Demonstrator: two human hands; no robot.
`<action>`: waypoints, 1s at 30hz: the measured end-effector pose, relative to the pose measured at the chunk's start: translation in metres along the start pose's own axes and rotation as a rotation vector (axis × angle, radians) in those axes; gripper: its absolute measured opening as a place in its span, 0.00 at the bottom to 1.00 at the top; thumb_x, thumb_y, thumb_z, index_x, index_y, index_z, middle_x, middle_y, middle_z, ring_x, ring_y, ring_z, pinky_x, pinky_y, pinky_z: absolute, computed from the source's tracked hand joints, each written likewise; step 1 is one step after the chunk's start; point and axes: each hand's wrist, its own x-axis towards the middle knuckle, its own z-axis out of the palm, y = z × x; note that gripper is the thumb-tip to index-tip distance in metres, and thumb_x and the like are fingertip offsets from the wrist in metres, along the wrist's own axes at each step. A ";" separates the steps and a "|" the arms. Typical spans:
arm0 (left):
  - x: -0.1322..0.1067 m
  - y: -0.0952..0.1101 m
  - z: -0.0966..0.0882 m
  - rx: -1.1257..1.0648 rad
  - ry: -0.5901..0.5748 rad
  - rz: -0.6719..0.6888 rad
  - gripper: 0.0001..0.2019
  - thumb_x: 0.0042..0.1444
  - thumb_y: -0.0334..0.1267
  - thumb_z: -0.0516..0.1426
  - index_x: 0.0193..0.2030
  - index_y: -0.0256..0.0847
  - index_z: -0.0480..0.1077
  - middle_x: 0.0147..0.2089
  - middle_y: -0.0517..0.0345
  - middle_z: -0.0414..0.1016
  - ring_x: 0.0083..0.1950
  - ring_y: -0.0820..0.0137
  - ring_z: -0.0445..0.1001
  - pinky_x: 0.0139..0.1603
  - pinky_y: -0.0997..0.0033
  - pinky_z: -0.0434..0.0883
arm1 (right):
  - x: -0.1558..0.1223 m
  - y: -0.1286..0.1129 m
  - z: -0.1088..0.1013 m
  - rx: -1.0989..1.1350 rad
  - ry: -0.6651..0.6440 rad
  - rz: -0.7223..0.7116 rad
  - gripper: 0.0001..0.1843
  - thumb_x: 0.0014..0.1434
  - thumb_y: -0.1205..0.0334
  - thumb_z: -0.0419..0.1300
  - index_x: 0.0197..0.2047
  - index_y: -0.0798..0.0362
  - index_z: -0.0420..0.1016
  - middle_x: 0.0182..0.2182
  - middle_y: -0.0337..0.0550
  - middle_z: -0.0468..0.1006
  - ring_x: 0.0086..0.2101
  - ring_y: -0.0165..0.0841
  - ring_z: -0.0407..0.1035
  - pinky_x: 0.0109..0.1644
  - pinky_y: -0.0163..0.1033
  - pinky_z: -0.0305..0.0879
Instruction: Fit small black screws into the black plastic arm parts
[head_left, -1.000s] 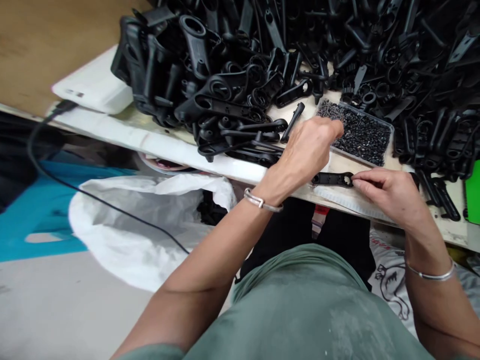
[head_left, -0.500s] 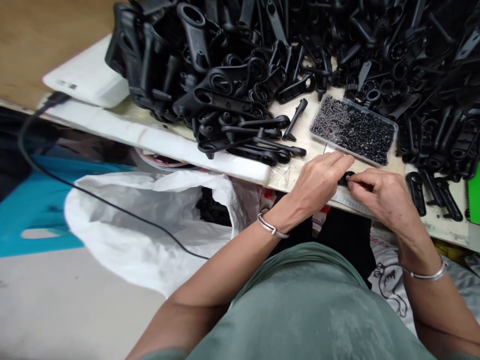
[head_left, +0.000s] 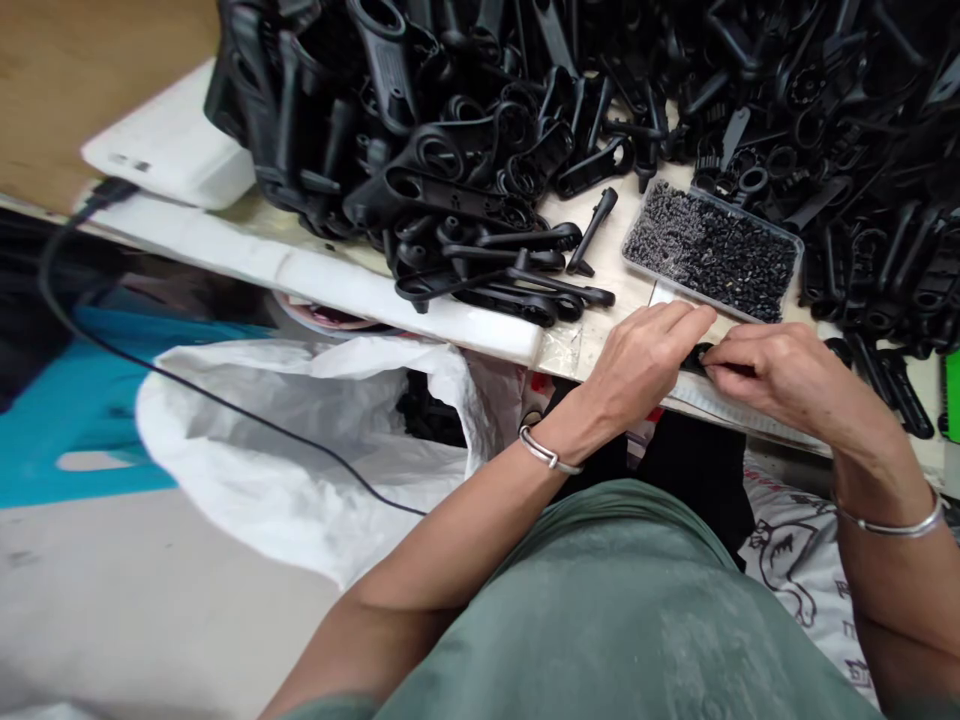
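At the table's front edge my left hand (head_left: pixel 652 350) is closed around a black plastic part (head_left: pixel 696 357), of which only a small dark end shows between the hands. My right hand (head_left: pixel 765 365) has its thumb and index finger pinched together at that same end; whatever lies between these fingertips is hidden. Just beyond both hands stands a clear plastic box (head_left: pixel 780 312) holding many small grey and black pieces. A white strip with fine markings (head_left: pixel 712 408) lies on the edge beneath the hands.
Black plastic arms (head_left: pixel 450 190) are heaped across the back and left of the table. Finished-looking dark parts (head_left: pixel 892 385) lie at right, beside a green object (head_left: pixel 951 395). A white device (head_left: pixel 172 150) with a cable sits far left. Below hangs an open white sack (head_left: pixel 225 430).
My right wrist and forearm have swung outward to the right, while its fingertips stay at the part. My left hand keeps its hold, nearly still. The view has shifted slightly.
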 end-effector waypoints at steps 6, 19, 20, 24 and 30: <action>-0.001 -0.001 0.004 0.009 0.044 -0.002 0.16 0.67 0.25 0.44 0.49 0.35 0.72 0.42 0.51 0.79 0.43 0.70 0.77 0.46 0.70 0.73 | -0.011 0.006 0.003 0.255 0.144 0.195 0.09 0.60 0.62 0.59 0.33 0.48 0.82 0.28 0.39 0.81 0.29 0.32 0.73 0.35 0.37 0.65; 0.006 0.006 -0.017 -0.599 0.236 -0.384 0.09 0.59 0.25 0.59 0.46 0.37 0.73 0.42 0.55 0.83 0.44 0.71 0.83 0.50 0.73 0.79 | 0.001 -0.012 0.026 1.345 0.601 0.555 0.15 0.41 0.59 0.78 0.33 0.53 0.83 0.29 0.42 0.83 0.29 0.32 0.80 0.39 0.36 0.80; 0.007 0.005 -0.017 -0.707 0.251 -0.418 0.09 0.58 0.25 0.60 0.45 0.37 0.73 0.42 0.55 0.84 0.44 0.71 0.83 0.50 0.73 0.79 | 0.003 -0.013 0.026 1.368 0.605 0.552 0.14 0.41 0.60 0.78 0.32 0.53 0.83 0.28 0.42 0.83 0.30 0.32 0.80 0.40 0.35 0.80; 0.008 0.002 -0.015 -1.032 0.301 -0.498 0.09 0.53 0.29 0.65 0.41 0.37 0.73 0.39 0.55 0.84 0.43 0.67 0.84 0.48 0.71 0.81 | 0.008 -0.019 0.026 1.409 0.629 0.527 0.14 0.42 0.61 0.78 0.33 0.54 0.83 0.28 0.43 0.83 0.32 0.33 0.80 0.41 0.35 0.80; 0.011 0.006 -0.015 -1.063 0.343 -0.542 0.08 0.51 0.27 0.65 0.39 0.37 0.75 0.37 0.57 0.83 0.41 0.70 0.83 0.47 0.73 0.80 | 0.013 -0.023 0.027 1.330 0.635 0.565 0.16 0.42 0.57 0.77 0.34 0.54 0.82 0.24 0.40 0.81 0.24 0.29 0.77 0.31 0.31 0.78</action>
